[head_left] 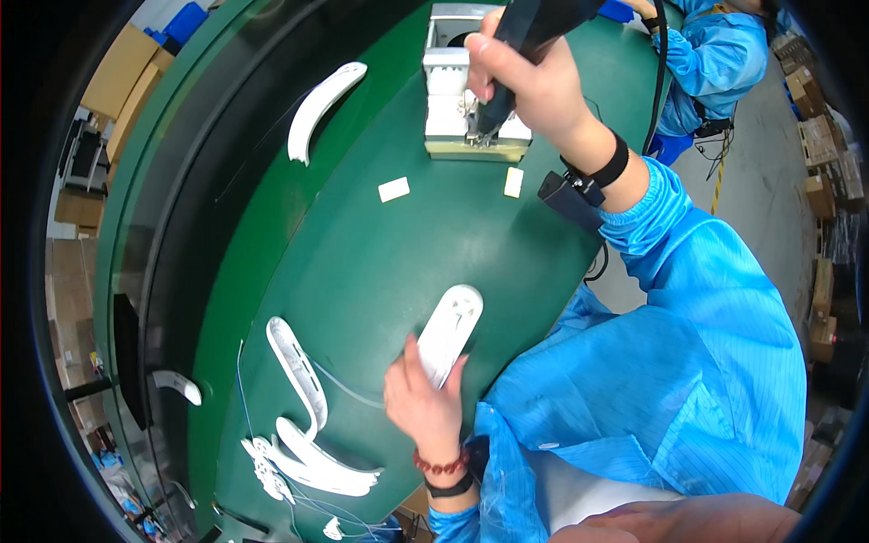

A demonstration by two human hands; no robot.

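My right hand (554, 89) is closed around a black electric screwdriver (528, 32) at the top. The driver points down, its tip at the front of a small grey-white screw feeder box (445, 109); whether it touches a screw is too small to tell. Nearer to me, my left hand (423, 400) grips the lower end of a long, rounded white plastic shell (455, 317) at the table's near side. Thumb and fingers lie on either side of the shell, and its hollow inner side with small fittings partly shows. The palm hides its lower end.
Left of my left hand lie white curved shells (297, 366) (330, 472) and small white parts with thin wires (268, 466). Another curved shell (317, 109) rests on the green belt (262, 217). Two pale labels (394, 189) (513, 182) lie before the feeder. A co-worker's blue sleeve (715, 59) shows upper right.
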